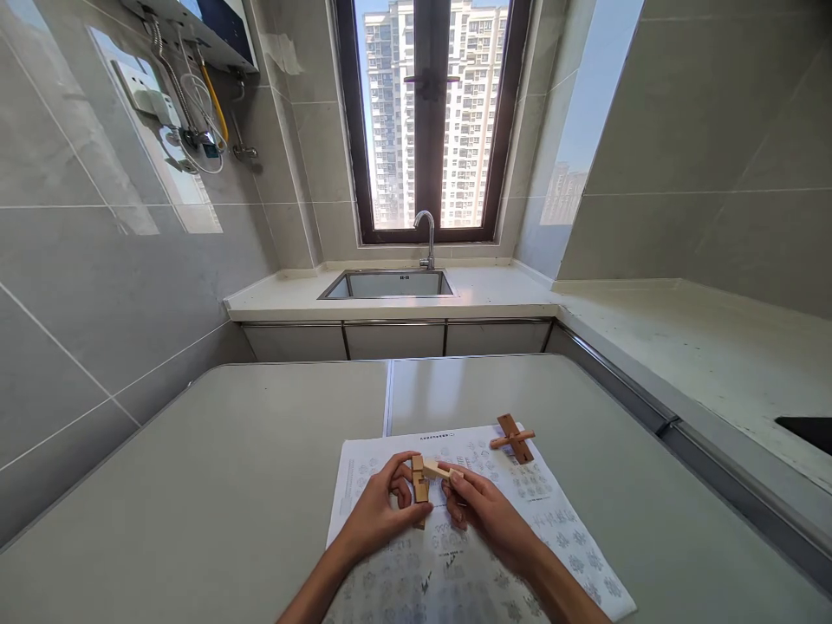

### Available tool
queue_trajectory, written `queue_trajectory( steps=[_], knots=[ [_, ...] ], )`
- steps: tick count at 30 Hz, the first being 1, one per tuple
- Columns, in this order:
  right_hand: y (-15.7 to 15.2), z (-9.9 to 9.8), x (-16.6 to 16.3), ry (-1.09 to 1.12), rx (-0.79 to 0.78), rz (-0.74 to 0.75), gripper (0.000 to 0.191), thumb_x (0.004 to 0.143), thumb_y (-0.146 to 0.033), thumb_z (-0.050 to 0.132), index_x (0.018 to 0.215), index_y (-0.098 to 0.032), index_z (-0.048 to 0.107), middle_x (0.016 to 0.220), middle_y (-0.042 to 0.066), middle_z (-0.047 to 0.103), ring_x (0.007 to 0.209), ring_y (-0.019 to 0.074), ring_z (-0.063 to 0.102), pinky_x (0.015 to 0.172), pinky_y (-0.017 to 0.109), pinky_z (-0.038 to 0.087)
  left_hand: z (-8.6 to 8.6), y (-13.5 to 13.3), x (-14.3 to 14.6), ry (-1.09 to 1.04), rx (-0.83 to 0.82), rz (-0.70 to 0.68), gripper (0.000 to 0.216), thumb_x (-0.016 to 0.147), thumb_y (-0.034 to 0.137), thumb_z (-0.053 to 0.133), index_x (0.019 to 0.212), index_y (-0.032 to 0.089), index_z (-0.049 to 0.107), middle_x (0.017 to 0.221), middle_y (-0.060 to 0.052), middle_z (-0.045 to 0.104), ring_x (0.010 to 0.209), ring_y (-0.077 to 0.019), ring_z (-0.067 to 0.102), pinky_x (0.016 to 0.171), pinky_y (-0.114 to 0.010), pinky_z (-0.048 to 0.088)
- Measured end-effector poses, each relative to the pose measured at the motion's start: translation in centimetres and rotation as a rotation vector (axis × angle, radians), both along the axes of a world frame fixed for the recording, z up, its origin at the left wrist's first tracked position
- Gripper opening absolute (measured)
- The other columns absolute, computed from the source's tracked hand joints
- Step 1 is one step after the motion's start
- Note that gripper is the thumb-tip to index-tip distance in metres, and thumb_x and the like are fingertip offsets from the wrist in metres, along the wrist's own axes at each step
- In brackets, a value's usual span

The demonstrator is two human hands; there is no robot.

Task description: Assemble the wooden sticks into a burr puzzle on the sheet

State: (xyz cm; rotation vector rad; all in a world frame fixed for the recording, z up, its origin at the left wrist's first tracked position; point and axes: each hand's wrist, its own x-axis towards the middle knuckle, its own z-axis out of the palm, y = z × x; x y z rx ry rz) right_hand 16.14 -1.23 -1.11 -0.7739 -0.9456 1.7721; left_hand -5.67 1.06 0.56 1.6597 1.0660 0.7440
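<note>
My left hand (383, 507) is closed around a notched wooden puzzle piece (419, 481), which stands lengthwise between fingers and thumb. My right hand (477, 507) pinches a paler wooden stick (435, 470), whose left end meets the notched piece near its upper half. Whether the two are locked together cannot be made out. Both hands are over a printed instruction sheet (364, 455) with rows of small diagrams. To the upper right on the sheet lies a crossed pair of darker wooden pieces (513, 438), apart from both hands.
The sheet lies on a pale table (214, 485) with a seam down its middle. Beyond are a counter (500, 290) with a sink (390, 284) and a faucet (426, 238). Another counter (734, 347) runs along the right, a tiled wall (130, 295) along the left.
</note>
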Motion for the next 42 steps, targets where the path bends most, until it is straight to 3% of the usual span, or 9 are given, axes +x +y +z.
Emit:
queue_trajectory(
  steps=[6, 9, 13, 21, 42],
  knots=[
    [-0.2, -0.1, -0.2, -0.198, 0.137, 0.014, 0.056, 0.086, -0.065, 0.072, 0.120, -0.021, 0.069, 0.083, 0.000, 0.062, 0.062, 0.0137, 0.050, 0.066, 0.030, 0.043, 0.4, -0.3, 0.2, -0.007, -0.010, -0.015, 0.063, 0.082, 0.031, 0.078, 0.139, 0.026, 0.053, 0.097, 0.000, 0.063, 0.077, -0.0146, 0.060, 0.077, -0.029, 0.052],
    [-0.2, -0.3, -0.4, -0.225, 0.172, -0.015, 0.051, 0.081, -0.063, 0.078, 0.106, -0.021, 0.065, 0.076, -0.001, 0.064, 0.063, 0.0151, 0.054, 0.066, 0.031, 0.045, 0.7, -0.4, 0.3, 0.004, -0.002, -0.028, 0.062, 0.083, 0.039, 0.078, 0.139, 0.024, 0.054, 0.094, -0.001, 0.064, 0.079, -0.0161, 0.061, 0.076, -0.029, 0.050],
    [-0.2, -0.6, -0.4, -0.280, 0.192, -0.085, 0.047, 0.079, -0.062, 0.081, 0.094, -0.022, 0.062, 0.075, -0.001, 0.064, 0.064, 0.0155, 0.055, 0.064, 0.029, 0.044, 0.9, -0.6, 0.5, 0.042, 0.014, -0.050, 0.066, 0.079, 0.032, 0.078, 0.140, 0.025, 0.053, 0.091, 0.001, 0.062, 0.080, -0.0164, 0.058, 0.077, -0.029, 0.048],
    [-0.1, -1.3, -0.1, -0.319, 0.235, -0.121, 0.043, 0.084, -0.057, 0.079, 0.099, -0.020, 0.063, 0.079, 0.000, 0.066, 0.069, 0.0161, 0.057, 0.064, 0.028, 0.044, 0.7, -1.0, 0.8, 0.084, 0.055, -0.061, 0.066, 0.075, 0.023, 0.074, 0.138, 0.026, 0.053, 0.085, 0.003, 0.060, 0.076, -0.0156, 0.054, 0.075, -0.028, 0.047],
    [-0.1, -1.6, -0.2, -0.469, 0.296, -0.153, 0.038, 0.087, -0.055, 0.076, 0.103, -0.021, 0.066, 0.084, 0.002, 0.069, 0.075, 0.0194, 0.061, 0.071, 0.031, 0.048, 1.5, -1.3, 1.0, 0.049, -0.004, -0.055, 0.063, 0.074, 0.023, 0.076, 0.134, 0.026, 0.055, 0.087, 0.003, 0.061, 0.078, -0.0162, 0.056, 0.074, -0.028, 0.046]
  ],
)
